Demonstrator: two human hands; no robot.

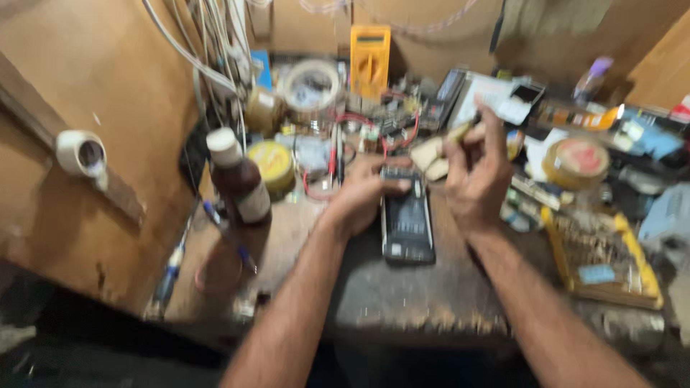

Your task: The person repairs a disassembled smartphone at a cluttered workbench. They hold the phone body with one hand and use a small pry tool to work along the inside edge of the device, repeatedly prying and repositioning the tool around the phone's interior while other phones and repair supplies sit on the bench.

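A worn, dark wooden worktop (402, 294) is carrying a crowd of repair clutter, and brown wooden walls are closing it in on the left and behind. A yellow tray of small tools (600, 251) is lying at the right edge, well apart from the hands. A yellow handheld multimeter (370, 61) is leaning upright against the back wall. A brown glass bottle with a white cap (239, 183) is standing upright to the left of the arms.

The left hand (363, 194) is resting its fingers flat on the top end of a dark, flat rectangular phone with its back open (407, 223), which is lying on the worktop between both hands; that grip is loose and spread, pressing rather than clasping. The right hand (476, 176) is hovering just right of the phone's upper end, its grip pinched closed around a small pale object (460, 133), too blurred to identify.
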